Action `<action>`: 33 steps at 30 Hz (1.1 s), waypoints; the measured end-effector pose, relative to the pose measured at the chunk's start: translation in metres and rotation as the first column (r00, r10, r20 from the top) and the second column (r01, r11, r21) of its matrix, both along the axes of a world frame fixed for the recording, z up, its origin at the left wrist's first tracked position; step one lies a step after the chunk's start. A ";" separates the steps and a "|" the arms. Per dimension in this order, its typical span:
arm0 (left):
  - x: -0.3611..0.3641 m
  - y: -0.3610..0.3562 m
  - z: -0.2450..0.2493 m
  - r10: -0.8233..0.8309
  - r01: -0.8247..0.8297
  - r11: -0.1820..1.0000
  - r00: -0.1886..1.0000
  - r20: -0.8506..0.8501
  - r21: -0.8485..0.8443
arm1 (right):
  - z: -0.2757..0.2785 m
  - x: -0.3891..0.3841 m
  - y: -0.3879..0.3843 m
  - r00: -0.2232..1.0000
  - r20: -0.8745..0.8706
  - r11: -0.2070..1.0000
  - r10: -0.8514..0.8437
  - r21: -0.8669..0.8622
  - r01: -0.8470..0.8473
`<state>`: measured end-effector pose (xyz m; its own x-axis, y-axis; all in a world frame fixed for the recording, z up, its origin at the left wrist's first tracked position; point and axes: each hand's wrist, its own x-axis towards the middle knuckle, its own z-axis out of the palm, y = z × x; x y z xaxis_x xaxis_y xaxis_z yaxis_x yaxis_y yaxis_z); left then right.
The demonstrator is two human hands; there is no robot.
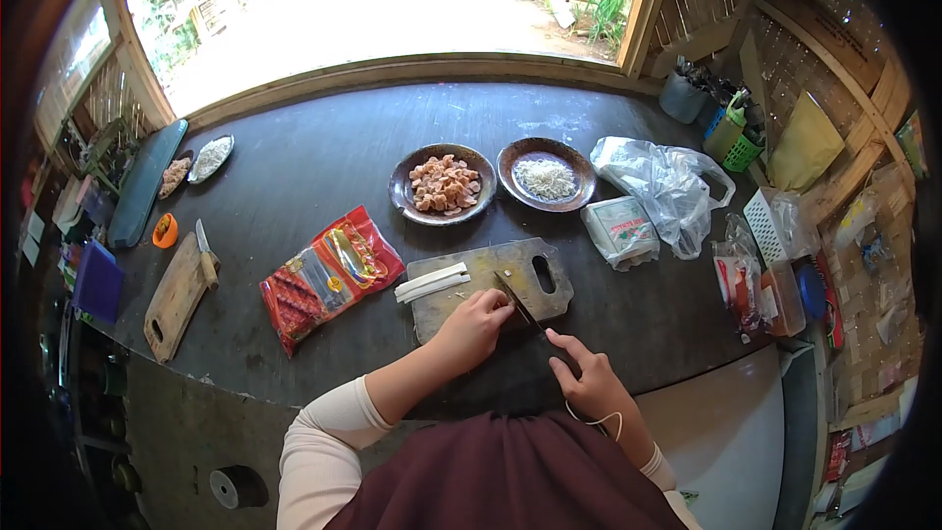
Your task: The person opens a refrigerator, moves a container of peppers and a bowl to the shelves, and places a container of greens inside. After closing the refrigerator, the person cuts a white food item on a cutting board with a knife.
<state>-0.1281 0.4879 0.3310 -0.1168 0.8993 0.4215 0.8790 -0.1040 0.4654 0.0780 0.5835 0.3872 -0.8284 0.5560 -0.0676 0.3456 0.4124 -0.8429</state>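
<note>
A worn cutting board (451, 319) with a handle slot lies before me. At its left end rest several long white strips (432, 282), side by side. My left hand (474, 327) is on the board with its fingers drawn together; what they hold, if anything, is hidden. My right hand (592, 378) grips a dark knife (525, 307) by the handle, its blade slanting across the board close to my left fingertips. A few small white bits lie near the blade. Behind the board are a plate (394, 198) of chopped orange-brown pieces and another plate (505, 169) of thin white slivers.
A red food packet (334, 280) lies left of the board. Farther left are a second board (169, 309), a knife (205, 253) and an orange cup (165, 231). Right stand a white wrapped pack (621, 233), a plastic bag (672, 186) and a green basket (741, 152).
</note>
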 end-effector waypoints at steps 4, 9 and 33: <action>-0.001 0.000 -0.003 -0.009 0.009 1.000 1.000 -0.021 -0.005 | 0.000 -0.002 -0.002 1.000 -0.021 1.000 -0.015 0.000 0.015; -0.001 0.000 -0.003 -0.010 0.010 0.999 1.000 0.003 -0.033 | -0.022 0.002 0.008 0.996 -0.088 1.000 -0.004 0.010 0.004; 0.001 -0.001 -0.002 0.006 -0.006 1.000 1.000 0.004 -0.001 | -0.004 0.003 0.000 0.998 -0.053 0.998 -0.025 -0.055 0.022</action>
